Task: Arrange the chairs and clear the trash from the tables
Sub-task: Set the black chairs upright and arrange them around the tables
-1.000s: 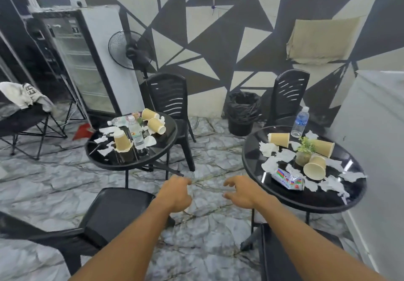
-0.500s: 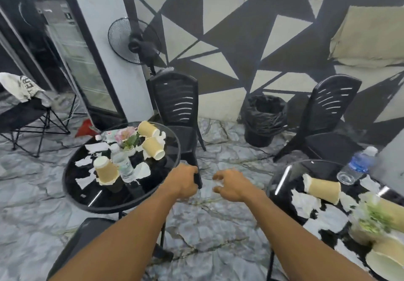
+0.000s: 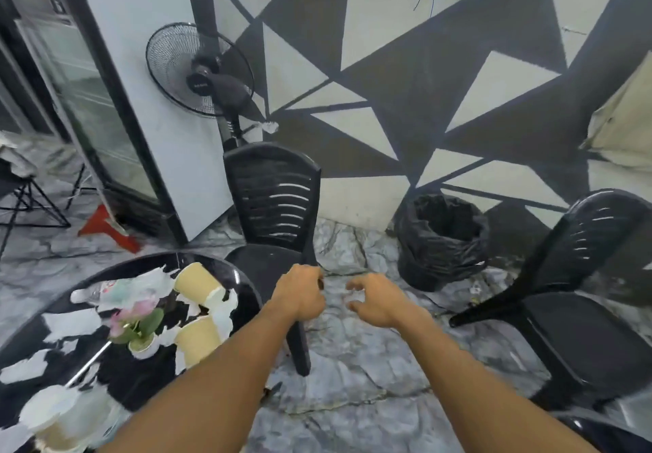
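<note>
A black plastic chair (image 3: 271, 205) stands against the patterned wall, behind the round black table (image 3: 141, 385). My left hand (image 3: 300, 294) is curled at the front right corner of that chair's seat; a firm hold is not visible. To its right, my right hand (image 3: 374, 299) hovers over the floor with loosely curled fingers, holding nothing. The table carries tipped paper cups (image 3: 197, 281), torn paper scraps (image 3: 70, 322), a lying plastic bottle (image 3: 106, 288) and a small flower pot (image 3: 136, 322). A second black chair (image 3: 582, 276) stands at the right, turned sideways.
A bin lined with a black bag (image 3: 441, 241) sits by the wall between the two chairs. A standing fan (image 3: 197, 68) and a glass-door fridge (image 3: 106, 100) are behind the left chair. Marble-pattern floor lies between the tables.
The view has moved forward and closer to the left chair. Both hands advanced with it, and my left hand now sits at the chair's seat corner. The right table has left the view.
</note>
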